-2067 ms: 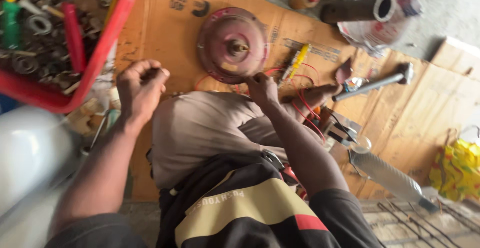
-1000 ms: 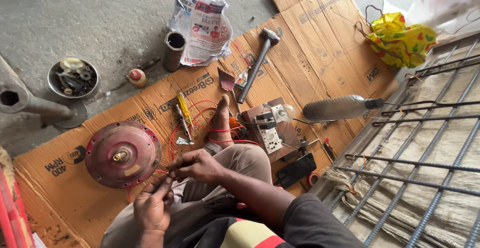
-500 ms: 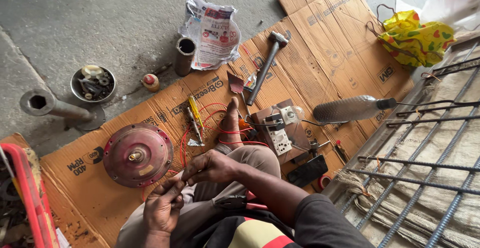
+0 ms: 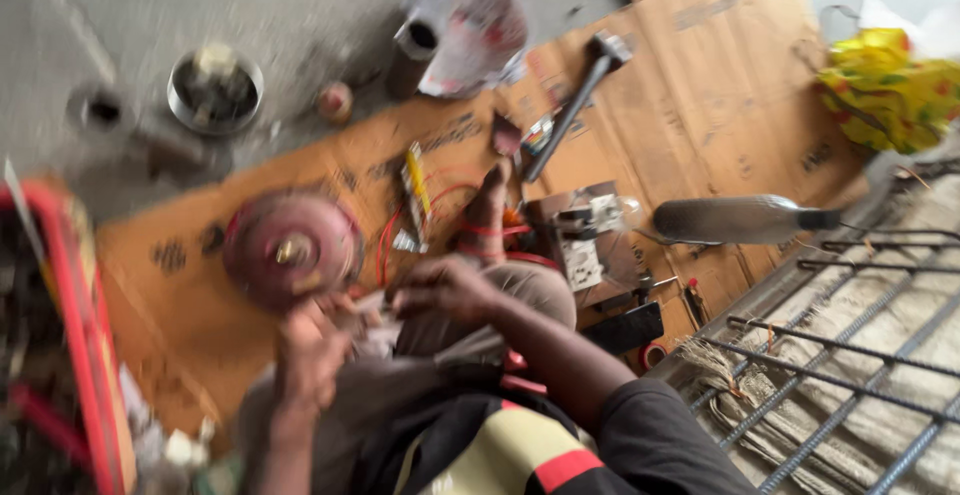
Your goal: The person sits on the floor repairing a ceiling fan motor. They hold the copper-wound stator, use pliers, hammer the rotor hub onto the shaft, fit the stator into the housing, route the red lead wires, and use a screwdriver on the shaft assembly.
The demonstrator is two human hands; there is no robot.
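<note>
Although motion blur softens everything, the head camera shows a person seated on flattened cardboard (image 4: 700,85) on the floor, with both hands meeting over the lap. The left hand (image 4: 310,355) is at 7 o'clock of centre, with its fingers curled narrow. The right hand (image 4: 445,290) is just beside it, near centre, with its fingers also bent close together. Something small and pale seems to lie between the 2 hands, but the blur hides what it is and whether either hand truly grips it.

Just above the left hand, at 9 o'clock, lies a round reddish motor disc (image 4: 290,245) with a metal hub. Thin red wires (image 4: 385,245) loop from it toward the person's bare foot (image 4: 490,205). The work in hand looks like close finger work on a small part beside that disc. It probably calls for both hands held steady and near each other.

A yellow-handled tool (image 4: 415,180) lies at 11 o'clock and a hammer (image 4: 580,105) at 1 o'clock. A metal bowl (image 4: 215,90) sits far off at 10 o'clock, and a red crate (image 4: 85,335) fills the 8 o'clock edge. At 3 o'clock is a grey tapered blade (image 4: 735,220), and steel bars (image 4: 850,355) run across 4 o'clock.
</note>
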